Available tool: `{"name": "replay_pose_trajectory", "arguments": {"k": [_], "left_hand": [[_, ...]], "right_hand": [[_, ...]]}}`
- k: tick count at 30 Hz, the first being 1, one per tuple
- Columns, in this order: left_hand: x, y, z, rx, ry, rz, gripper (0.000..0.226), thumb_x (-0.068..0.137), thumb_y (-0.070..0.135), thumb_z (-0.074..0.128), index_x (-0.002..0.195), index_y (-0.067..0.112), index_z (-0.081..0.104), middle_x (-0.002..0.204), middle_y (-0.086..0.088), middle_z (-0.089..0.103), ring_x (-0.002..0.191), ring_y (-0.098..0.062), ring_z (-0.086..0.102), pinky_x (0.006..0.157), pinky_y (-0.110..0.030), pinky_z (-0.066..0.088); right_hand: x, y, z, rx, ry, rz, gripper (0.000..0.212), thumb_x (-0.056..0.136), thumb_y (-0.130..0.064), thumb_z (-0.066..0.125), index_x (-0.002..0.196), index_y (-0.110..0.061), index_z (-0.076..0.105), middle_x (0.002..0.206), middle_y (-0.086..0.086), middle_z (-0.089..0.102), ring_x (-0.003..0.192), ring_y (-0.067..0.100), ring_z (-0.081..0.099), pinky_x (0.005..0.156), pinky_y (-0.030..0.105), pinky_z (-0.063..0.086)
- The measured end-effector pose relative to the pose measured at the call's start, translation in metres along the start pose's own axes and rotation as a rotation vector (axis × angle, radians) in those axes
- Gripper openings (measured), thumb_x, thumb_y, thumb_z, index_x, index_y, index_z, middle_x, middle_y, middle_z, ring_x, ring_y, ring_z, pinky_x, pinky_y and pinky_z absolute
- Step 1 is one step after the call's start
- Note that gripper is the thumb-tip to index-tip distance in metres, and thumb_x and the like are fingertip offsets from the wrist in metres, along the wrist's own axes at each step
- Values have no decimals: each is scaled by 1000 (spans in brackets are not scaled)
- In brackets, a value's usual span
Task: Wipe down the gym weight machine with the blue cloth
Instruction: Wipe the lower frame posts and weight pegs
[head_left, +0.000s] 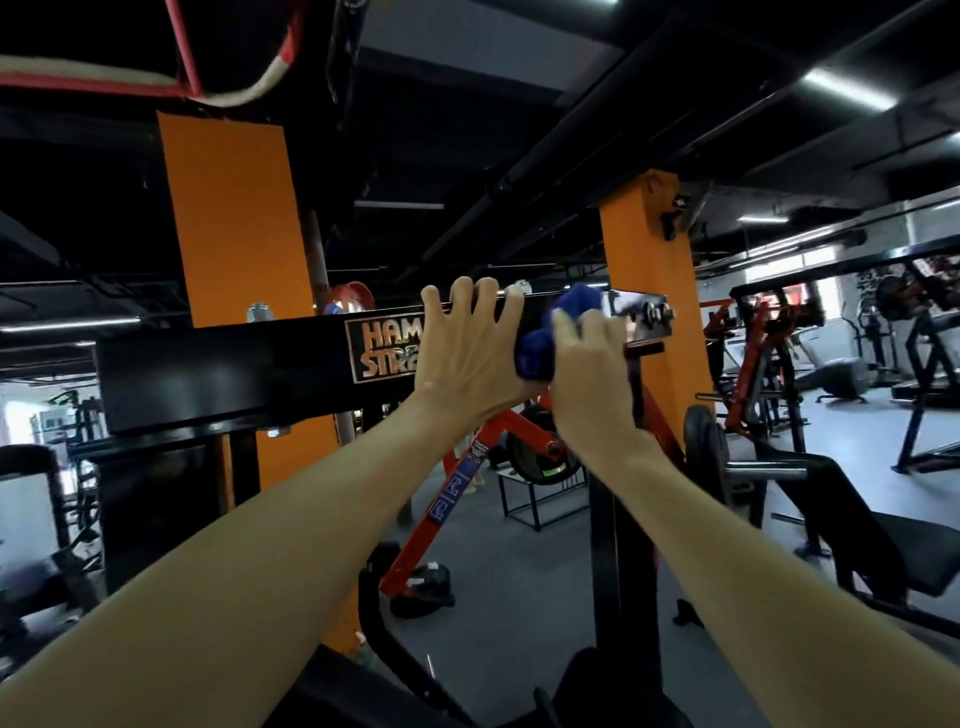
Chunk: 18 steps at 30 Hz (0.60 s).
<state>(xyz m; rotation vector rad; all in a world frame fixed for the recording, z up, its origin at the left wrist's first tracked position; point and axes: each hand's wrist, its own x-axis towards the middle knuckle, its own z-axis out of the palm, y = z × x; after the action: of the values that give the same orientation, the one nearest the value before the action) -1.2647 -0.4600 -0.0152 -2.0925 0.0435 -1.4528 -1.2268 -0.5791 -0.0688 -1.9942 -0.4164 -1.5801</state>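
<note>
Reaching up with both arms, you have your left hand (467, 348) spread over the black crossbeam (223, 374) of the weight machine, fingers straight and fanned, their tips hooked over the beam's top edge. That hand covers the right part of the copper-lettered logo plate (387, 351), where only "HAM" and "STR" can be read. Your right hand (592, 364) sits just at 3 o'clock from the left one, fingers curled round the blue cloth (550, 332) and pressing it against the beam's face. The cloth is bunched, showing above and to the left of your right hand's knuckles, and it touches the thumb side of your left hand. Just beyond the cloth, toward 3 o'clock, the beam ends in a shiny metal end plate (639, 312) with bolts.

Behind the beam stand two orange pillars (234, 218), one at 10 o'clock from your hands and one at 2 o'clock. Below your hands, toward 6 o'clock, a red-orange machine arm (441, 499) slants down past a black weight plate (540, 452). A black padded bench (893, 561) lies at 4 o'clock, low on the right. More racks and machines stand well apart on the grey floor (519, 566) at far right, under bright ceiling strip lights (847, 88).
</note>
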Motion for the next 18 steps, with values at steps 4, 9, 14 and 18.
{"name": "replay_pose_trajectory", "arguments": {"k": [4,9,14,18], "left_hand": [[-1,0,0,29,-4,5,116,71,97,14,155,19,30,144,-3,47,122,-35,44,98,-58,33],[7,9,-1,77,-17,9,113,72,100,18,157,27,27,133,-9,46,115,-35,44,94,-57,35],[13,21,1,36,8,8,105,75,95,28,147,21,42,128,-17,49,112,-37,47,94,-56,37],[10,24,2,43,21,-17,94,76,81,37,148,20,41,132,-18,49,119,-40,46,98,-57,38]], "right_hand": [[9,15,-4,-87,-35,-57,63,82,6,68,141,4,46,121,23,54,114,39,48,103,44,45],[48,51,-18,34,-283,368,36,91,-10,63,122,4,53,134,26,40,127,38,34,107,41,35],[26,32,-9,100,-100,250,28,96,-3,53,123,0,57,127,22,52,122,35,40,105,39,37],[-2,13,-8,-10,1,-74,41,86,5,60,127,5,59,115,22,63,108,41,50,103,48,42]]}}
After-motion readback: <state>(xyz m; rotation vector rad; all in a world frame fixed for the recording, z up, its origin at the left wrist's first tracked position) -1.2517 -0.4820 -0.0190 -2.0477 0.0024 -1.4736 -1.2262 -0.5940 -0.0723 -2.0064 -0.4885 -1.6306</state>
